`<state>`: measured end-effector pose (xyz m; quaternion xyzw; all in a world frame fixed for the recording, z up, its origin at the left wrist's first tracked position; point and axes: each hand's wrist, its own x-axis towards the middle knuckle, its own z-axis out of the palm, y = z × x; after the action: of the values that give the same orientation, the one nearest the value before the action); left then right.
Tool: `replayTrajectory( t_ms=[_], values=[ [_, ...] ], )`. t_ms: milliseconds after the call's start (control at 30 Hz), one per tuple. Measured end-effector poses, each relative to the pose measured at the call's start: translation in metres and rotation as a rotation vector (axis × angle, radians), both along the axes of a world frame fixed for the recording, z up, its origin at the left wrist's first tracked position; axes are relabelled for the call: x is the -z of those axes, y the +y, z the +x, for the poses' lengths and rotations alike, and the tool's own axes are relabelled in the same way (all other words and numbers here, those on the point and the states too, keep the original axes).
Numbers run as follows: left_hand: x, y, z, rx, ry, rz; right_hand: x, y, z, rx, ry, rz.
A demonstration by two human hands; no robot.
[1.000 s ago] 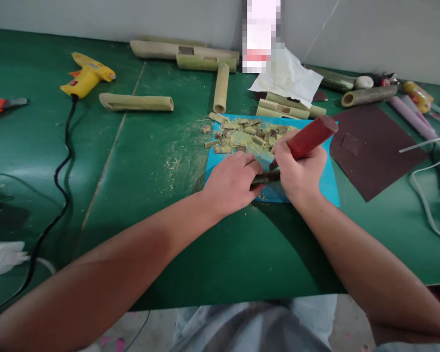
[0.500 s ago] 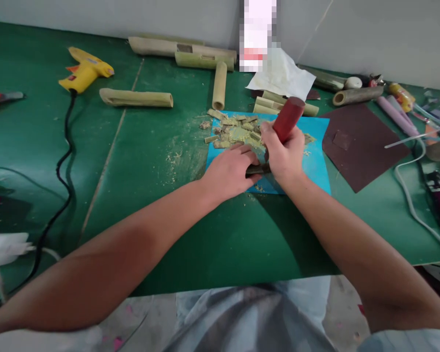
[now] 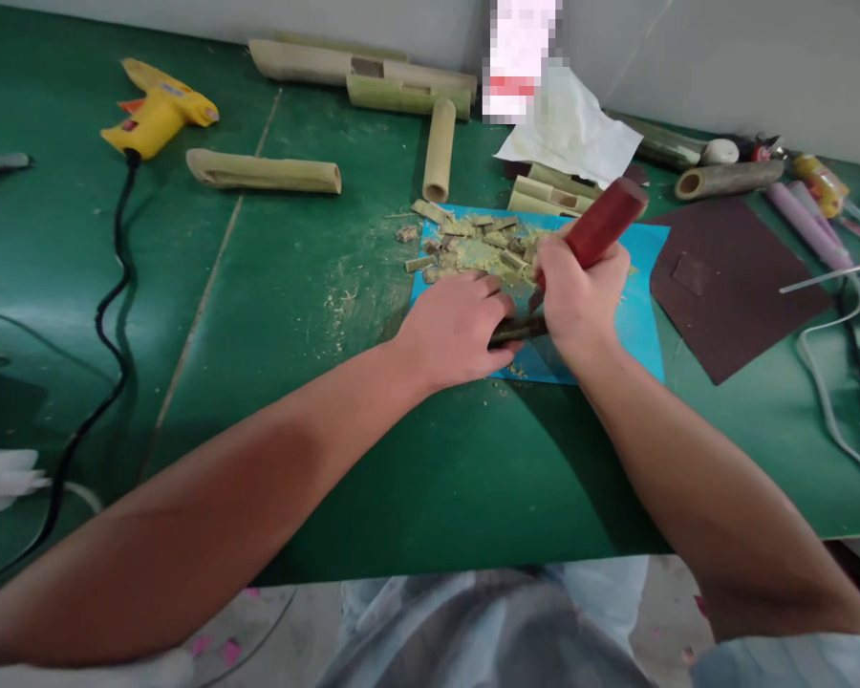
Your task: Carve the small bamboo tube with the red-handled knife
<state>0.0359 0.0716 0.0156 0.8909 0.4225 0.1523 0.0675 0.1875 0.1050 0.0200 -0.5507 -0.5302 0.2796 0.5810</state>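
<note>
My left hand (image 3: 462, 330) presses down over a dark piece of bamboo (image 3: 520, 331), its fingers wrapped round it. Only the right end of that piece shows beyond my fingers. My right hand (image 3: 584, 291) is closed on a red-handled chisel (image 3: 607, 222); the thick handle leans up to the right. Its blade points down at the bamboo, and the tip is mostly hidden by my hand. Both hands work over a blue sheet (image 3: 641, 315). Bamboo chips and yellowish shavings (image 3: 483, 250) lie scattered just beyond my left fingers.
Cut bamboo tubes (image 3: 272, 172) lie at the back of the green table (image 3: 222, 382). A yellow glue gun (image 3: 161, 110) with a black cord is on the left. Brown sandpaper (image 3: 731, 287), white paper (image 3: 569, 129) and a white cable (image 3: 821, 382) lie on the right.
The red handle has tilted further over to the right, with my right hand turning along. My left hand keeps its hold on the bamboo. The whole view has shifted slightly.
</note>
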Motion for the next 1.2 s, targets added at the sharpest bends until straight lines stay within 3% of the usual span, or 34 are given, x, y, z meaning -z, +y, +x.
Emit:
replayTrajectory(
  t_ms=[500, 800, 933, 1100, 1200],
  values=[
    [0.0, -0.002, 0.001, 0.045, -0.017, -0.104, -0.003, -0.002, 0.002, -0.014, -0.012, 0.023],
    [0.002, -0.005, 0.002, 0.052, -0.019, -0.092, -0.007, -0.003, 0.01, -0.063, 0.12, -0.014],
    [0.001, -0.005, 0.0, 0.065, -0.001, -0.009, -0.002, -0.003, 0.012, 0.016, 0.235, 0.042],
    [0.001, -0.005, -0.002, 0.078, 0.002, 0.142, 0.001, -0.01, 0.008, 0.017, 0.087, 0.047],
    [0.0, -0.006, -0.002, 0.057, -0.009, 0.136, 0.002, -0.012, 0.006, 0.023, 0.007, 0.073]
  ],
)
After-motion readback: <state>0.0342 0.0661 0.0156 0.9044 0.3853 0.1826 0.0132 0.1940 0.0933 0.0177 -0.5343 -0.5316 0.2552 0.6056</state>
